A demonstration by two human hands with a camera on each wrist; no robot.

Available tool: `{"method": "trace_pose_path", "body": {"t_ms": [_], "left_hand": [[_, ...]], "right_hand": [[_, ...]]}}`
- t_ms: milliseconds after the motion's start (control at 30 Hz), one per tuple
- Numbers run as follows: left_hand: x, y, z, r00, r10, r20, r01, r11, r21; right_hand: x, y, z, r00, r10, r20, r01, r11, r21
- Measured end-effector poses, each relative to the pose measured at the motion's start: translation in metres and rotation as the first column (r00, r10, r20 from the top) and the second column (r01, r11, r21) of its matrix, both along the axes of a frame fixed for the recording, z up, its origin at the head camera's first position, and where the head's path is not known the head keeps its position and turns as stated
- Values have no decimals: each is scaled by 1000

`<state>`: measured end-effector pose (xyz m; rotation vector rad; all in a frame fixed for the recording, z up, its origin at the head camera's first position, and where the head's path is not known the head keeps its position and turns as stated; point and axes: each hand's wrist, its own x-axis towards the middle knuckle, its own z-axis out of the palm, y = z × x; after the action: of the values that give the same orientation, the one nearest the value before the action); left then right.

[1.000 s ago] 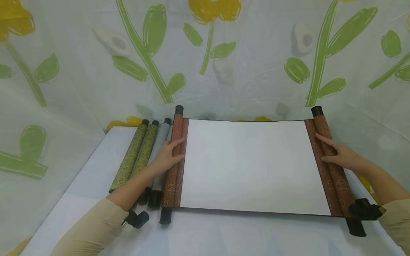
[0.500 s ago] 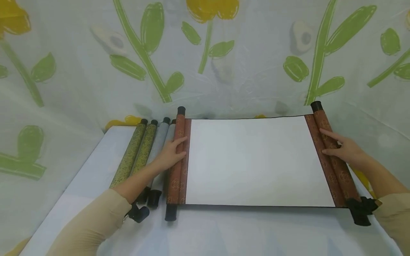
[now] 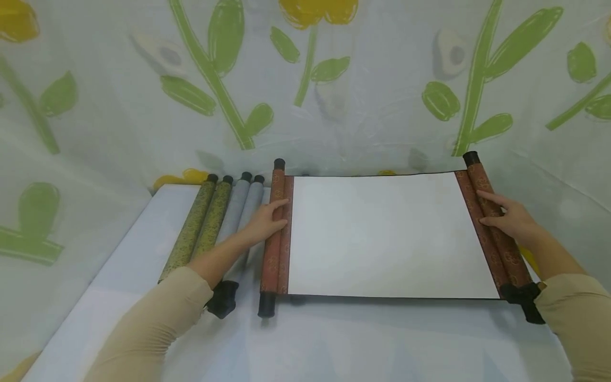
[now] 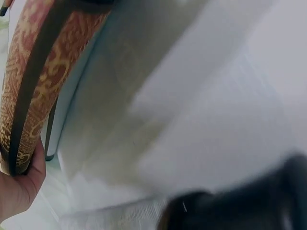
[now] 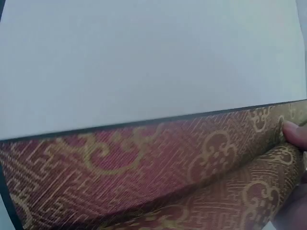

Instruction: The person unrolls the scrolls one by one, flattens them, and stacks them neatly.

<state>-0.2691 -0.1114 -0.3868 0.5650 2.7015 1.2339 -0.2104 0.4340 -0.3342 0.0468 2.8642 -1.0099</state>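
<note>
A partly unrolled scroll with a blank white sheet (image 3: 386,236) spans the space between both hands in the head view. Its left roll (image 3: 272,254), in red-brown brocade with black end knobs, is gripped by my left hand (image 3: 263,222), thumb and fingers around it. At the other side my right hand (image 3: 514,218) holds the matching right roll (image 3: 508,249). Up close in the left wrist view, the left hand (image 4: 21,191) wraps one end of the patterned roll (image 4: 41,91). Gold motifs cover the right roll (image 5: 264,191) in the right wrist view, with a thumb (image 5: 295,135) pressing it.
Left of the scroll, two green-gold rolled scrolls (image 3: 183,241) and two grey ones (image 3: 252,199) lie side by side on the white table (image 3: 334,345). The left forearm crosses over them. A flower-printed sheet (image 3: 382,106) hangs behind the table.
The scroll's left roll has shifted right with my left hand, widening its distance from the grey scrolls. The scroll's front edge sits higher in view. Both hands keep their hold.
</note>
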Motion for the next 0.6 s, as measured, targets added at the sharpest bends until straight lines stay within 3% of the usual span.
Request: {"method": "trace_pose_path", "body": {"t_ms": [233, 433, 600], "left_hand": [[-13, 9, -11, 995, 82, 57, -84, 995, 46], [-19, 11, -22, 984, 134, 121, -140, 989, 46], [-18, 10, -29, 979, 165, 120, -171, 984, 45]], "right_hand": [[-14, 7, -13, 999, 22, -29, -17, 988, 155], [-20, 3, -25, 1000, 5, 29, -9, 992, 124], [-28, 0, -33, 999, 11, 40, -16, 990, 143]]}}
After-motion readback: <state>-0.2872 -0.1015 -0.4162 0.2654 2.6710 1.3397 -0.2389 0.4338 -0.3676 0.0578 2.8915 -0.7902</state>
